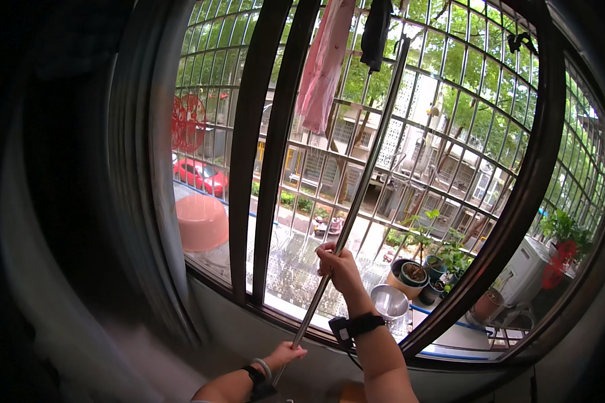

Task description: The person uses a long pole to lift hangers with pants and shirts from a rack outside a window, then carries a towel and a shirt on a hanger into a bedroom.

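A long, shiny metal clothes pole (365,185) slants up through the open window, its dark tip near the upper bars. Higher on the shaft, my right hand (340,267) has its fingers closed round it; a black band with a small box sits on that wrist. Below it, near the sill, my left hand (286,354) grips the lower part of the pole. Left of the pole tip hang a pink garment (326,67) and a dark garment (376,33). Their upper ends are cut off by the picture's edge.
Metal security bars (450,141) enclose the ledge outside. A pink basin (200,223) rests at the left. Potted plants (413,272) and a metal bowl (389,302) stand right of my right forearm. Dark window frames (272,154) flank the opening; a curtain (144,168) hangs left.
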A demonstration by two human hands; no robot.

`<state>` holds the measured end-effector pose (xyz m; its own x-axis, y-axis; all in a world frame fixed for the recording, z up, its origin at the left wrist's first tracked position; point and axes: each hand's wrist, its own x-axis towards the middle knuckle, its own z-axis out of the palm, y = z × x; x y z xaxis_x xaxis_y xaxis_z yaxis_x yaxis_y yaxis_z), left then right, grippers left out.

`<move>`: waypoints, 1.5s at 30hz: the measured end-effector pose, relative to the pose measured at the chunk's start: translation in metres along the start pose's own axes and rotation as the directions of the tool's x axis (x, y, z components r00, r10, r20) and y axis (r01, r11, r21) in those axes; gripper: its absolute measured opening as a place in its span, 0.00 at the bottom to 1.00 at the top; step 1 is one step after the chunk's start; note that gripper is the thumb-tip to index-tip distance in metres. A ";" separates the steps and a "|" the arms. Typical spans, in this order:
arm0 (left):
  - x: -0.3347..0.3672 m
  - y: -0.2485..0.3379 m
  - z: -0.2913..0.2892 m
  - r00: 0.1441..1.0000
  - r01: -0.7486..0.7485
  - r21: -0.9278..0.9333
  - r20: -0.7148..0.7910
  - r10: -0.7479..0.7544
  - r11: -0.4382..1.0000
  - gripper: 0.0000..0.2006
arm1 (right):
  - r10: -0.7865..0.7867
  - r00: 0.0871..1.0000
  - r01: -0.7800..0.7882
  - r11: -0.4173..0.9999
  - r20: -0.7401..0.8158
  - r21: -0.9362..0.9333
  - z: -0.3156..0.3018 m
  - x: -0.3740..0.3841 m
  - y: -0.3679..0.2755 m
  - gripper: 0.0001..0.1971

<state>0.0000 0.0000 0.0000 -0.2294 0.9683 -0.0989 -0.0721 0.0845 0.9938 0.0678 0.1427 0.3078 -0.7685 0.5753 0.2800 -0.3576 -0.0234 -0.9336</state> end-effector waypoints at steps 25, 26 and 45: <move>0.061 0.151 0.019 0.995 -0.076 -0.250 0.046 0.090 0.965 0.18 | -0.194 0.976 0.202 0.977 0.102 -0.073 0.029 0.035 -0.020 0.13; 0.060 0.181 0.020 0.992 -0.117 -0.181 0.031 0.124 0.976 0.18 | -0.176 0.982 0.181 0.981 0.066 -0.072 0.028 0.036 -0.021 0.11; 0.163 0.296 0.036 0.923 -0.341 -0.318 0.065 0.379 0.885 0.17 | -0.513 0.854 0.520 0.850 0.090 -0.083 -0.026 0.233 -0.181 0.18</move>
<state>-0.0238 0.1910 0.2803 -0.1759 0.9411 0.2888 -0.2940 -0.3302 0.8970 -0.0329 0.3017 0.5358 -0.5204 0.4293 0.7382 -0.6596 0.3470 -0.6667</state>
